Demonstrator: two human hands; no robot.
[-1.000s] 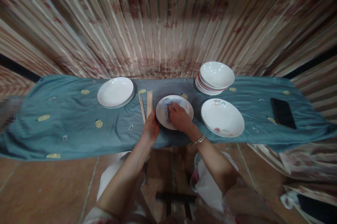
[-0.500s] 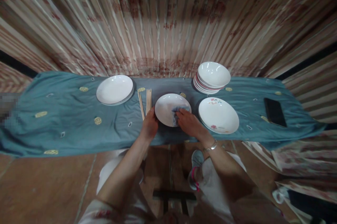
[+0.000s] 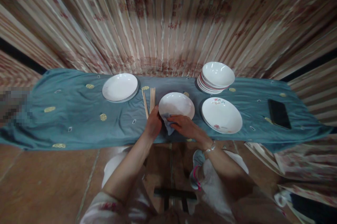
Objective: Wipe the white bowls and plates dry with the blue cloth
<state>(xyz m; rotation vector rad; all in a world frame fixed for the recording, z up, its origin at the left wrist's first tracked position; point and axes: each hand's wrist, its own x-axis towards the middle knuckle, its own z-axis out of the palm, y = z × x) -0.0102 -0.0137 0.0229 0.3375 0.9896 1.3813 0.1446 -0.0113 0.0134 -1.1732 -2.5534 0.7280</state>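
Observation:
A white plate (image 3: 177, 103) lies before me at the middle of the table, tilted a little. My left hand (image 3: 154, 123) grips its left rim, the thumb side against the edge. My right hand (image 3: 184, 126) presses a greyish-blue cloth (image 3: 168, 124) onto the plate's near left rim, and part of the cloth hangs over the edge. Fingers of the right hand cover some of the plate's near side. Just left of the plate lie several wooden chopsticks (image 3: 152, 98), in a bundle with a separate pair (image 3: 145, 103) beside it.
Stacked white plates (image 3: 120, 87) stand at the left back. On the right are floral plates (image 3: 221, 114), with a stack of bowls (image 3: 218, 75) behind them. A black flat object (image 3: 279, 113) lies farther right. The green tablecloth (image 3: 79, 112) ends near my legs; a curtain (image 3: 163, 24) hangs behind.
My right hand has moved the cloth from the plate's inner right side to its near left rim. My left hand still holds the left edge. The view has shifted slightly.

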